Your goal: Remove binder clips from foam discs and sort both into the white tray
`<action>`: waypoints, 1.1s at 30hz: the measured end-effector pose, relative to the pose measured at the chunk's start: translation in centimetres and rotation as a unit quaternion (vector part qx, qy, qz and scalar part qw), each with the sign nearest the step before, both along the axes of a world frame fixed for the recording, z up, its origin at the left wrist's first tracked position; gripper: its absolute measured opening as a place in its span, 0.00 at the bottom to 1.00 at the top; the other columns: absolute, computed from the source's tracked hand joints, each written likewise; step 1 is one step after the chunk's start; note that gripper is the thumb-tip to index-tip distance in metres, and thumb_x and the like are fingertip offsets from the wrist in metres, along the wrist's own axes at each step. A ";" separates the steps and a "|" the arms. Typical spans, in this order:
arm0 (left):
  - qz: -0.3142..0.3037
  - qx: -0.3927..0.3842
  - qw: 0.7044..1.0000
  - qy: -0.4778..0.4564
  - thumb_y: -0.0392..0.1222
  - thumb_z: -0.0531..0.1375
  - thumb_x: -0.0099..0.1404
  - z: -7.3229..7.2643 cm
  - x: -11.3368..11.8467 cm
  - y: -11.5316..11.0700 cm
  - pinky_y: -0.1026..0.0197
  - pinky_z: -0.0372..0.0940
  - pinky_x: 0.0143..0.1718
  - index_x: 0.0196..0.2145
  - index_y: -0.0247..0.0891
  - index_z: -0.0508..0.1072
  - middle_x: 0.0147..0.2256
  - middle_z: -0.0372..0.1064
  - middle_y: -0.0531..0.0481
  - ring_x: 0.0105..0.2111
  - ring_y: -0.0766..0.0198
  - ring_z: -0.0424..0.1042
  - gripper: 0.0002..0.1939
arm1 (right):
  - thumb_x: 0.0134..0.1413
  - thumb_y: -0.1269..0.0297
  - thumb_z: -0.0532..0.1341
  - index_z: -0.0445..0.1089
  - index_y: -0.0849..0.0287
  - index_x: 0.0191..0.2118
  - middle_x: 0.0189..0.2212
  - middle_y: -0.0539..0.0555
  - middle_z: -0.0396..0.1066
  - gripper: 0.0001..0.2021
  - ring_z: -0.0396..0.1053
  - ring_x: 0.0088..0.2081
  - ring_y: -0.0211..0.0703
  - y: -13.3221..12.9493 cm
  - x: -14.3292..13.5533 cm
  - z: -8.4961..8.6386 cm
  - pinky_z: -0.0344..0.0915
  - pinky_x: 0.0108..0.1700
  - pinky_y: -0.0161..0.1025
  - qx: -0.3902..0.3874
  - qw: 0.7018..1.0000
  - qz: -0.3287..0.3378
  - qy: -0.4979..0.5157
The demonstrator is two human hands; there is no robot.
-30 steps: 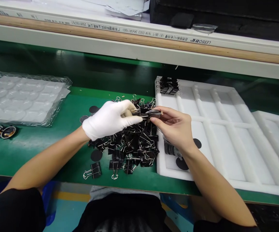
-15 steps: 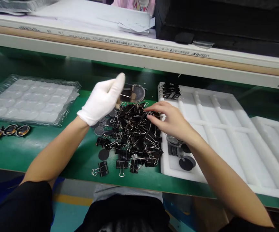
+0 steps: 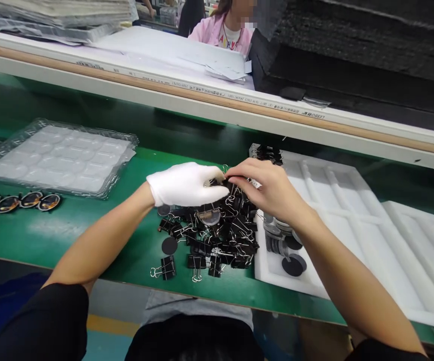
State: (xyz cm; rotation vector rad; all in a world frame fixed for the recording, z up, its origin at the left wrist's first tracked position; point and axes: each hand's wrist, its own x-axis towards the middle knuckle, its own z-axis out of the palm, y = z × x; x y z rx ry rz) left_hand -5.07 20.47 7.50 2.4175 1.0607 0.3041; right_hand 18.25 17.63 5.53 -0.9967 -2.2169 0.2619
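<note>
My left hand (image 3: 189, 184), in a white glove, is curled over the top of a heap of black binder clips (image 3: 202, 233), its thumb and fingers closing on something mostly hidden. At its fingertips, my bare right hand (image 3: 267, 188) pinches a dark piece that looks like a binder clip, a wire handle showing just above. Below the gloved hand, a clear round disc (image 3: 210, 216) rests against the clips. A black disc (image 3: 169, 246) and a single binder clip (image 3: 168, 267) lie at the heap's near left side.
On the right, a white foam tray (image 3: 339, 200) holds clips in its far corner and stacked discs (image 3: 277, 244) nearer me. Left are a clear plastic tray (image 3: 57, 160) and several linked oval pieces (image 3: 31, 199). A white ledge (image 3: 157, 82) runs across the back; beyond it sits a person in pink.
My left hand has come down and right from above the heap, where it held a clip beside a clear disc, to meet my right fingertips. The camera view has tilted up.
</note>
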 end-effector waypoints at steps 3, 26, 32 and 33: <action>-0.021 0.004 0.998 -0.059 0.53 0.55 0.71 -0.5 0.8 -0.4 0.62 0.52 0.29 0.31 0.39 0.67 0.24 0.61 0.56 0.25 0.68 0.58 0.16 | 0.66 0.62 0.64 0.78 0.52 0.42 0.39 0.53 0.79 0.05 0.76 0.41 0.47 -0.8 -1.5 -0.6 0.69 0.46 0.47 -0.030 0.994 -0.033 0.104; -0.109 -0.084 0.988 -0.066 0.55 0.57 0.71 -0.9 2.1 -1.4 0.64 0.51 0.28 0.27 0.36 0.66 0.24 0.56 0.57 0.26 0.72 0.55 0.21 | 0.57 0.56 0.73 0.77 0.57 0.32 0.33 0.52 0.75 0.11 0.71 0.35 0.40 -2.6 0.3 -1.9 0.66 0.37 0.38 -0.199 0.959 -0.008 0.201; -0.076 -0.140 0.976 -0.151 0.52 0.58 0.70 -1.3 2.3 -1.4 0.65 0.48 0.26 0.25 0.36 0.59 0.25 0.49 0.56 0.26 0.72 0.51 0.21 | 0.49 0.40 0.75 0.72 0.56 0.48 0.38 0.54 0.76 0.30 0.72 0.34 0.38 -2.8 -0.3 -3.4 0.70 0.33 0.35 -0.311 0.846 -0.056 0.429; -0.069 -0.142 0.974 -0.164 0.52 0.58 0.70 -1.3 2.3 -1.4 0.65 0.50 0.27 0.26 0.36 0.62 0.25 0.51 0.56 0.26 0.72 0.53 0.20 | 0.50 0.39 0.74 0.74 0.57 0.49 0.42 0.56 0.77 0.30 0.75 0.38 0.39 -3.1 -0.3 -3.5 0.74 0.37 0.36 -0.325 0.839 -0.047 0.434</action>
